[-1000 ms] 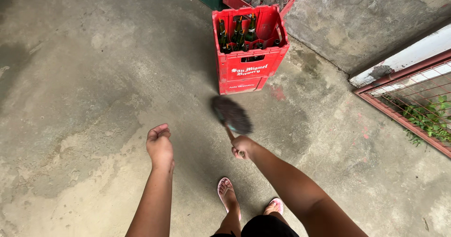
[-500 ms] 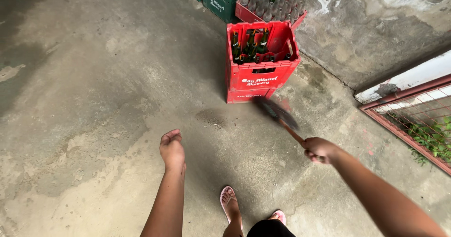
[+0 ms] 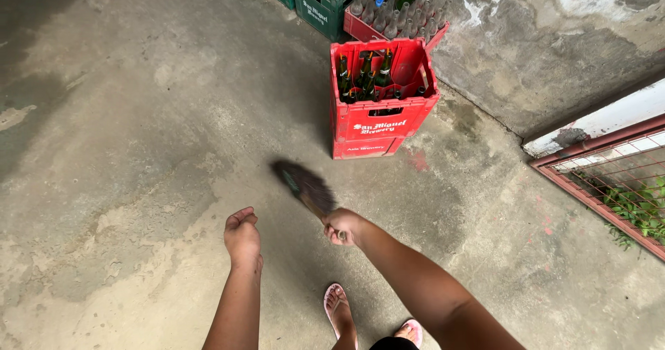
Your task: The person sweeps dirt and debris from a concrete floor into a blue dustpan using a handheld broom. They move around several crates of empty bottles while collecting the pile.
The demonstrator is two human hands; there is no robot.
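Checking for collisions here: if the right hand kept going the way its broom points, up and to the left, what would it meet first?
Probably only bare concrete floor. The right hand aims the broom left of the red crate; depth is unclear.

Short broom [image 3: 305, 187] with dark bristles lying low over concrete floor [image 3: 138, 149], blurring, handle slanting toward viewer.

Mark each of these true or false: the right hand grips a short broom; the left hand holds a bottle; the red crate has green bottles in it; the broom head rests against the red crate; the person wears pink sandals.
The right hand grips a short broom: true.
The left hand holds a bottle: false, it is loosely curled and holds nothing.
The red crate has green bottles in it: true.
The broom head rests against the red crate: false, it is over the concrete floor, apart from the crate.
The person wears pink sandals: true.
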